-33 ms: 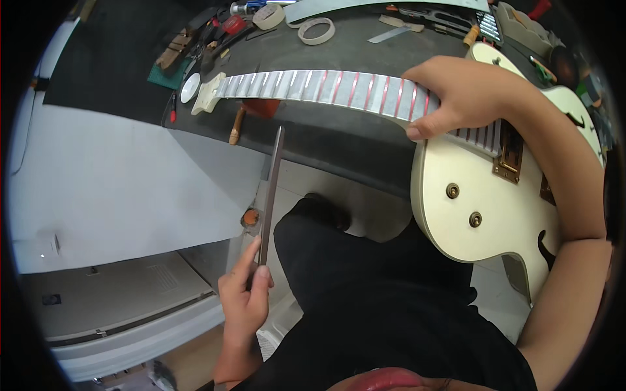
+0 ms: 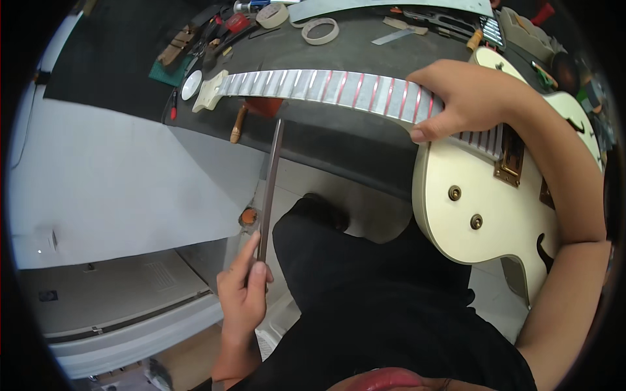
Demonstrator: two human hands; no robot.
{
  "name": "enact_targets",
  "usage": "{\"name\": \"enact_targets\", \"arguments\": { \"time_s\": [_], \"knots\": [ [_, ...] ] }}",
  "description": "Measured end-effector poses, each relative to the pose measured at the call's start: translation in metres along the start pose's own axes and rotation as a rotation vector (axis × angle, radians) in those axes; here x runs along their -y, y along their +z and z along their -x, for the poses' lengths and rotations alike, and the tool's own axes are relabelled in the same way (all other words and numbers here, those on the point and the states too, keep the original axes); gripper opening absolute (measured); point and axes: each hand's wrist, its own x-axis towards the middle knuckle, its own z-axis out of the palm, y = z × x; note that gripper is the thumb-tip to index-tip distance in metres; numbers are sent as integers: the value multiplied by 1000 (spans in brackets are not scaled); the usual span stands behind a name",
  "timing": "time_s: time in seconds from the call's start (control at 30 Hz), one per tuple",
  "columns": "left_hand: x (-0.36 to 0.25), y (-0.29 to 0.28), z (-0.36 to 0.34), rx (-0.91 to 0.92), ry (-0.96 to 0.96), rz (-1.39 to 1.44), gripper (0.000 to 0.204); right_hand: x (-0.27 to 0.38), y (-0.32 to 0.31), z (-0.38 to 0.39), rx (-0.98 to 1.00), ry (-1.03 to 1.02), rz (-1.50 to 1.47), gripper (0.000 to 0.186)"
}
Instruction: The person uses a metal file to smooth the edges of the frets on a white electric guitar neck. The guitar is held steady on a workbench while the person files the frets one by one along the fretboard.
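An electric guitar with a cream body (image 2: 450,221) and brass-coloured knobs lies to the right, its neck reaching left across the bench edge. The fretboard (image 2: 306,86) is covered in silvery tape between the frets; pink-red lines mark the frets nearer the body. My right hand (image 2: 466,98) is closed over the neck where it meets the body, thumb on the near side, fingertips hidden. My left hand (image 2: 242,290), low and left, grips a long slim metal file (image 2: 270,186) with the index finger stretched along it. The file points up, its tip just short of the neck, not touching it.
On the dark bench (image 2: 365,58) are tape rolls (image 2: 320,31), a metal scraper blade (image 2: 393,36), a wooden handle (image 2: 238,124) under the neck, a small white dish (image 2: 192,85) by the headstock and cluttered tools behind. A white panel (image 2: 124,182) stands left.
My left hand and the file have shifted slightly upward, bringing the tip a little closer to the neck. My right hand keeps its hold on the guitar.
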Motion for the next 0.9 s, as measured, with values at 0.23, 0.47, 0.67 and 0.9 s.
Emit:
{"name": "enact_targets", "arguments": {
  "time_s": [0.23, 0.47, 0.67, 0.9],
  "knots": [
    [-6, -1, -55, 87, 65, 56, 49, -1, 1, 0, 20, 30, -59, 80],
    [-25, -2, -122, 265, 0, 229, 54, -2, -1, -4, 39, 31, -58, 85],
    [-49, 30, -201, 227, 79, 286, 52, 24, -10, -5, 103, 122, -77, 74],
    [-1, -10, -74, 172, 174, -54, 56, 10, -7, -4, 82, 109, -69, 87]
  ]
}}
